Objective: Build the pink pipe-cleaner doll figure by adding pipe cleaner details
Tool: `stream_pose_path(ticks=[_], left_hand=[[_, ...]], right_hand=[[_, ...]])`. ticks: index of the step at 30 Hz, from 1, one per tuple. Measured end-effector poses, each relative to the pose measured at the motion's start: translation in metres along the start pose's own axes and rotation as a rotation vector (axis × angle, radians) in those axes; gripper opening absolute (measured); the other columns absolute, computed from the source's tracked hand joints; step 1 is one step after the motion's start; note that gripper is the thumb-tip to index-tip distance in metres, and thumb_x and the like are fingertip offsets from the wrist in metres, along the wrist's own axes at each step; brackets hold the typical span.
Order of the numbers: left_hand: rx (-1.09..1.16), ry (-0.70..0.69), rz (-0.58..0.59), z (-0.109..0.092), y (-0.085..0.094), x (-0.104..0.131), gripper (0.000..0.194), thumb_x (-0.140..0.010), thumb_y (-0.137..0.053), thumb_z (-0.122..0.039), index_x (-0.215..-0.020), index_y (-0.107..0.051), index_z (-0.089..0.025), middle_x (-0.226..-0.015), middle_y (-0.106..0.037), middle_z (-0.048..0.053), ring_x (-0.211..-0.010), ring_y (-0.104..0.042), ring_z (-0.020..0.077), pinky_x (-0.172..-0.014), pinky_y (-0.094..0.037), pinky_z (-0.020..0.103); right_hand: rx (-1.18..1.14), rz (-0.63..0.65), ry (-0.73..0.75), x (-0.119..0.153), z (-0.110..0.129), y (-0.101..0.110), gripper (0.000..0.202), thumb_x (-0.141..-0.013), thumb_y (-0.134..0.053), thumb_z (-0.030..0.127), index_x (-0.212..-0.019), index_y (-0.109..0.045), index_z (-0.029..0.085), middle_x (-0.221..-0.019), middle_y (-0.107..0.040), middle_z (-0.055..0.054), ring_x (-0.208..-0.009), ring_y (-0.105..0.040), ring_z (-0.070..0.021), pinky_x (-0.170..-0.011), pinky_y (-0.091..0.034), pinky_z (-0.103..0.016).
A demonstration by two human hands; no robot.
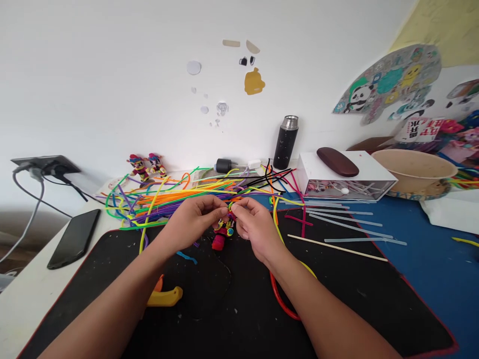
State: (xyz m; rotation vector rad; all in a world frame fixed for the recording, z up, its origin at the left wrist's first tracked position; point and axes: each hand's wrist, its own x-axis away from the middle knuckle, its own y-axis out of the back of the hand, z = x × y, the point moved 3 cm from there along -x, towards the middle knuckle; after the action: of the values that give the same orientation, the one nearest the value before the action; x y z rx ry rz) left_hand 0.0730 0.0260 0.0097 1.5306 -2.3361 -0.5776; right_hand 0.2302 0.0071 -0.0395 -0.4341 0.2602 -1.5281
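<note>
A small figure (224, 229) of twisted fuzzy stems, in magenta, yellow and purple with a red end, hangs between my hands above the black mat (209, 319). My left hand (196, 219) pinches at its upper left side. Close beside it, my right hand (256, 224) has thumb and index finger pressed together on the figure's upper right part, near a bit of yellow-green stem. The fingers hide much of the figure's top. Behind the hands lies a pile of colourful fuzzy stems (187, 194).
A phone (74, 238) lies at the left. A yellow-handled tool (164, 297) rests near my left forearm. Two finished-looking figures (139, 167), a black bottle (286, 142), a white box (348, 174) and a beige bowl (411, 169) stand along the wall. Pale sticks (348, 219) lie at right.
</note>
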Motion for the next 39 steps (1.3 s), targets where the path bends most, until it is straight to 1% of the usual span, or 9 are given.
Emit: stream_pose_path(ticks=[2,7,15,20,25,28,34,36,39], left_hand=[[0.017,0.008,0.039,0.000,0.004,-0.001,0.039,-0.092,-0.066,-0.056,-0.093,-0.074,-0.018,-0.080,-0.071,0.002,-0.068,-0.062,0.0177,-0.066,-0.048,0.029],[0.003,0.007,0.050,0.004,0.005,-0.002,0.039,-0.092,-0.067,-0.056,-0.093,-0.073,-0.018,-0.083,-0.072,0.003,-0.071,-0.062,0.0185,-0.068,-0.048,0.031],[0.132,0.017,0.078,0.004,0.001,-0.003,0.037,-0.089,-0.074,-0.054,-0.089,-0.072,-0.018,-0.074,-0.066,0.000,-0.065,-0.060,0.0149,-0.064,-0.048,0.027],[0.199,0.046,0.070,0.004,-0.005,-0.004,0.040,-0.083,-0.079,-0.057,-0.084,-0.071,-0.018,-0.070,-0.065,-0.001,-0.061,-0.058,0.0139,-0.058,-0.047,0.026],[0.154,0.015,0.011,0.002,-0.010,-0.003,0.041,-0.083,-0.078,-0.058,-0.082,-0.071,-0.018,-0.071,-0.066,0.000,-0.060,-0.056,0.0134,-0.057,-0.046,0.025],[0.135,0.010,0.006,0.001,-0.007,-0.003,0.041,-0.084,-0.078,-0.059,-0.083,-0.072,-0.018,-0.071,-0.066,0.000,-0.061,-0.057,0.0137,-0.058,-0.046,0.025],[0.095,0.026,0.077,0.004,0.007,-0.003,0.049,-0.088,-0.074,-0.067,-0.090,-0.077,-0.018,-0.073,-0.069,0.001,-0.064,-0.059,0.0156,-0.060,-0.048,0.027],[0.094,0.027,0.068,0.006,0.009,-0.005,0.051,-0.087,-0.073,-0.069,-0.091,-0.076,-0.018,-0.074,-0.068,0.001,-0.064,-0.059,0.0154,-0.060,-0.048,0.027],[0.116,0.032,0.049,0.007,0.009,-0.006,0.054,-0.085,-0.074,-0.072,-0.086,-0.073,-0.018,-0.075,-0.068,0.001,-0.064,-0.058,0.0147,-0.059,-0.047,0.026]], right_hand=[[-0.001,-0.001,0.004,0.000,0.001,0.000,0.026,-0.076,-0.079,0.040,-0.077,-0.060,0.021,-0.044,-0.041,0.013,-0.036,-0.029,-0.0048,-0.038,-0.018,-0.021],[0.004,-0.018,0.013,0.000,-0.001,0.000,0.027,-0.076,-0.079,0.040,-0.076,-0.060,0.021,-0.045,-0.041,0.012,-0.036,-0.029,-0.0049,-0.038,-0.018,-0.021],[-0.006,-0.026,0.030,0.001,-0.002,0.000,0.026,-0.077,-0.079,0.040,-0.077,-0.060,0.021,-0.045,-0.042,0.012,-0.037,-0.030,-0.0052,-0.038,-0.020,-0.020],[-0.011,-0.033,0.042,0.002,-0.003,0.000,0.027,-0.079,-0.079,0.040,-0.078,-0.059,0.021,-0.047,-0.043,0.012,-0.038,-0.031,-0.0056,-0.038,-0.021,-0.020],[-0.012,-0.037,0.054,0.001,-0.004,0.001,0.027,-0.078,-0.079,0.039,-0.077,-0.059,0.021,-0.050,-0.046,0.011,-0.038,-0.032,-0.0053,-0.038,-0.022,-0.020],[-0.014,-0.029,0.061,0.001,-0.003,0.001,0.027,-0.078,-0.079,0.040,-0.078,-0.060,0.021,-0.051,-0.047,0.011,-0.038,-0.031,-0.0050,-0.038,-0.021,-0.020],[-0.001,-0.021,0.058,0.002,-0.001,-0.001,0.025,-0.078,-0.078,0.038,-0.076,-0.061,0.020,-0.049,-0.044,0.012,-0.038,-0.030,-0.0048,-0.038,-0.020,-0.020],[0.007,-0.015,0.051,0.003,-0.001,-0.002,0.024,-0.078,-0.078,0.038,-0.076,-0.061,0.021,-0.049,-0.043,0.012,-0.038,-0.029,-0.0049,-0.038,-0.020,-0.020],[0.018,-0.004,0.041,0.003,-0.001,-0.003,0.026,-0.078,-0.079,0.039,-0.075,-0.060,0.021,-0.049,-0.042,0.012,-0.038,-0.029,-0.0051,-0.038,-0.021,-0.021]])
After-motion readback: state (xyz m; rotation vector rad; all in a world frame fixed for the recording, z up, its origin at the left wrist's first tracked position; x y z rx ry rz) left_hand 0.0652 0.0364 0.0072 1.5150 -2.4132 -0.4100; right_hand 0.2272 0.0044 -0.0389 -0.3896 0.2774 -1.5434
